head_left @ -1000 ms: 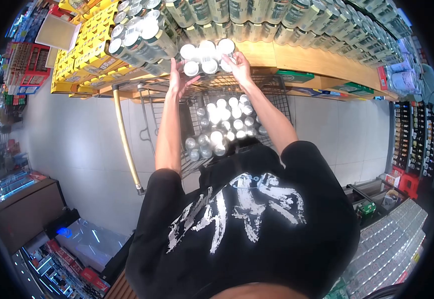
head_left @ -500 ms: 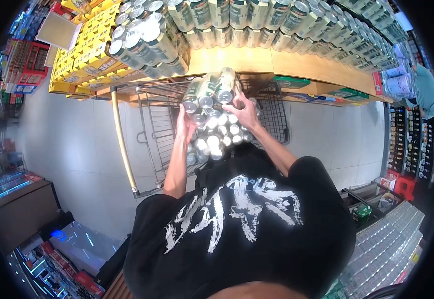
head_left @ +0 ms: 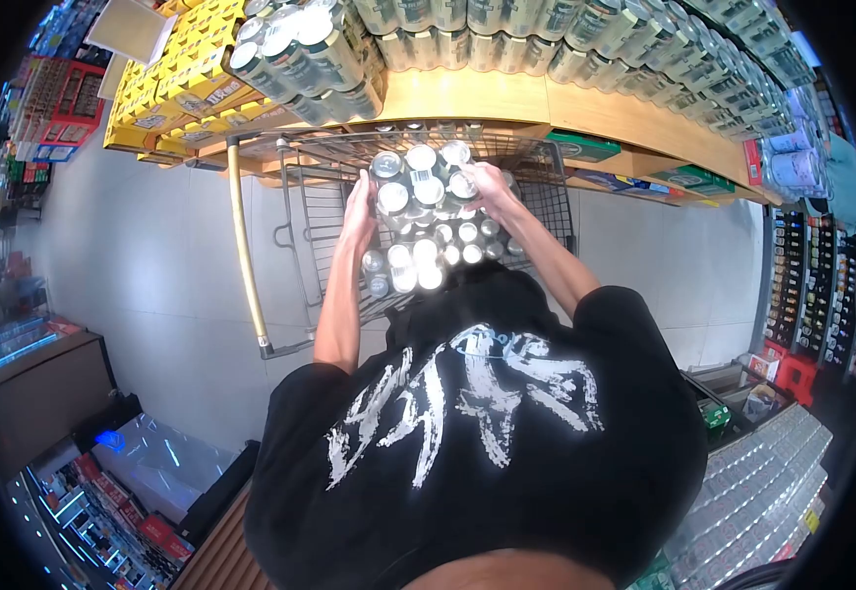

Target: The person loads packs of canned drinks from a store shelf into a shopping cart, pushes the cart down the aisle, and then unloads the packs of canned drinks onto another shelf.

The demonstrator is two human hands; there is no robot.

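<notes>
Between my two hands is a pack of drink cans (head_left: 410,179), its shiny round tops facing up at me. My left hand (head_left: 358,208) presses flat along the pack's left side. On the right side, my right hand (head_left: 492,190) grips the pack with thumb and fingers, the fingertips partly hidden. The pack is inside or just above the wire shopping cart (head_left: 320,231); I cannot tell whether it rests on anything. More cans (head_left: 416,265) stand in the cart on my side of the pack, their tops bright with glare.
Beyond the cart runs a wooden shelf (head_left: 467,96) stacked with can packs (head_left: 516,47). Yellow cartons (head_left: 177,84) are piled at its left. The cart's yellowish handle bar (head_left: 243,251) stands left of my arm. Behind me at right lies a stack of wrapped packs (head_left: 757,492).
The pack has turned from lying tilted with can sides showing to upright with tops facing me. Both hands stayed on its sides, and it now sits lower into the cart.
</notes>
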